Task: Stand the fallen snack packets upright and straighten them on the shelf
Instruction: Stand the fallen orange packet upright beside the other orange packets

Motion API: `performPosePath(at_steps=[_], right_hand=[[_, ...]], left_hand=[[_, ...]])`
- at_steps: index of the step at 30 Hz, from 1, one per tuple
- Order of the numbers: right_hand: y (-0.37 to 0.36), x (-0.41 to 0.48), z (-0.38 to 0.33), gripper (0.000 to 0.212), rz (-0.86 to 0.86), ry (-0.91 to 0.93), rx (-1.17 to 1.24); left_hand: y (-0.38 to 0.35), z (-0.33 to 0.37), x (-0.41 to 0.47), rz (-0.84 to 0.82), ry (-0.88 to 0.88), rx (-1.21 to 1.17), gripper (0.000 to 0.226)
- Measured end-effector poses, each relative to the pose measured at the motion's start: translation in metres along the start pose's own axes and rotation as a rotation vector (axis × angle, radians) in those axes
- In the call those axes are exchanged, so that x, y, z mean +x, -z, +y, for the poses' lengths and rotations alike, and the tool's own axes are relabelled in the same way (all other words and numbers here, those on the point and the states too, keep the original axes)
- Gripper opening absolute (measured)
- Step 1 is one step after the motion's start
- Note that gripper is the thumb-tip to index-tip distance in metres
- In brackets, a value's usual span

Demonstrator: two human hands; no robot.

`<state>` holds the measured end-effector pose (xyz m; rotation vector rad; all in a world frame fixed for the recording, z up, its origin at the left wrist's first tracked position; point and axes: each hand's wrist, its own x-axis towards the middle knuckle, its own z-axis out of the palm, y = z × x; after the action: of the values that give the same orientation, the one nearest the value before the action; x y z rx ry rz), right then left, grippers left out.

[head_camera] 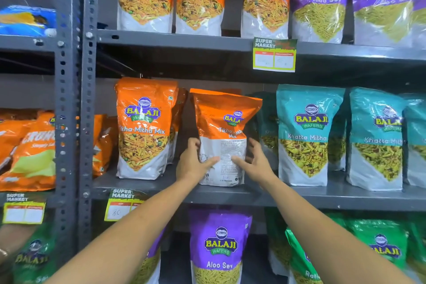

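The left hand (193,165) and right hand (256,161) grip the lower edges of the orange Tikha Mitha packet (224,120), thumbs across its printed back. It stands slightly tilted on the middle shelf (299,196), between an upright orange packet (144,129) on the left and teal Khatta Mitha packets (304,136) on the right.

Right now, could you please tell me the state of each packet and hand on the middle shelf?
held Tikha Mitha Mix packet: on the shelf, back facing out, slightly askew
left hand: grips its left edge
right hand: grips its right edge
neighbouring orange packet: upright, front out
Khatta Mitha packets: upright
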<state>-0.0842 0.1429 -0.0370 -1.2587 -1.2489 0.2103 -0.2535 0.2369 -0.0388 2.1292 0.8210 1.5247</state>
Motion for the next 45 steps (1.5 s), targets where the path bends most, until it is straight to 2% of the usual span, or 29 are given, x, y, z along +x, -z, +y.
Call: performPosePath(at_steps=[4,9,12,16,18,20,23,24,28,31,33,36,38,42,43,45], right_hand=[[-0.002,0.003,0.004,0.061,-0.003,-0.016,-0.005],[-0.005,-0.001,0.004,0.062,0.066,-0.008,0.038],[-0.007,-0.004,0.001,0.060,0.101,-0.022,0.031],[-0.009,-0.005,-0.003,0.033,0.122,-0.012,0.118],[-0.011,-0.005,-0.006,0.019,0.141,-0.028,0.222],[-0.011,-0.005,-0.006,0.020,0.172,-0.048,0.277],[-0.013,-0.007,0.000,0.035,0.163,-0.072,0.321],[-0.014,-0.008,0.002,0.036,0.146,-0.053,0.313],[-0.016,-0.010,0.006,0.026,0.103,0.007,0.232],[-0.018,-0.010,0.005,0.052,0.073,-0.127,0.194],[-0.019,-0.008,0.004,0.058,0.028,-0.180,0.248],[-0.012,-0.006,0.006,0.049,0.037,-0.275,0.390],[-0.007,-0.004,0.010,0.043,0.015,-0.295,0.351],[-0.005,-0.001,0.008,0.041,0.046,-0.226,0.157],[-0.004,-0.001,0.006,0.041,0.053,-0.232,0.140],[-0.002,-0.002,0.002,0.039,0.035,-0.250,0.102]], left_hand=[[-0.003,0.001,-0.001,0.033,-0.012,0.009,0.059],[-0.004,0.000,-0.002,0.048,-0.013,0.021,0.059],[-0.004,0.003,-0.004,0.128,-0.070,0.141,0.054],[-0.007,0.011,-0.006,0.069,-0.210,0.099,0.024],[-0.008,0.014,-0.006,0.065,-0.216,0.076,0.023],[-0.009,0.015,-0.007,0.061,-0.184,0.054,0.023],[-0.009,0.015,-0.009,0.020,-0.071,-0.034,0.017],[-0.010,0.015,-0.010,0.004,-0.033,-0.073,0.020],[-0.009,0.017,-0.007,-0.065,0.066,-0.059,0.068],[-0.006,0.013,-0.001,-0.152,0.148,-0.081,0.078],[-0.002,0.006,0.004,-0.217,0.194,-0.221,0.071],[0.009,-0.011,0.010,-0.367,0.255,-0.464,0.048],[0.013,-0.016,0.014,-0.441,0.284,-0.564,0.033],[0.009,-0.003,0.017,-0.346,0.350,-0.478,0.008],[0.007,-0.001,0.017,-0.319,0.348,-0.487,0.014],[0.002,-0.002,0.014,-0.273,0.291,-0.526,0.061]])
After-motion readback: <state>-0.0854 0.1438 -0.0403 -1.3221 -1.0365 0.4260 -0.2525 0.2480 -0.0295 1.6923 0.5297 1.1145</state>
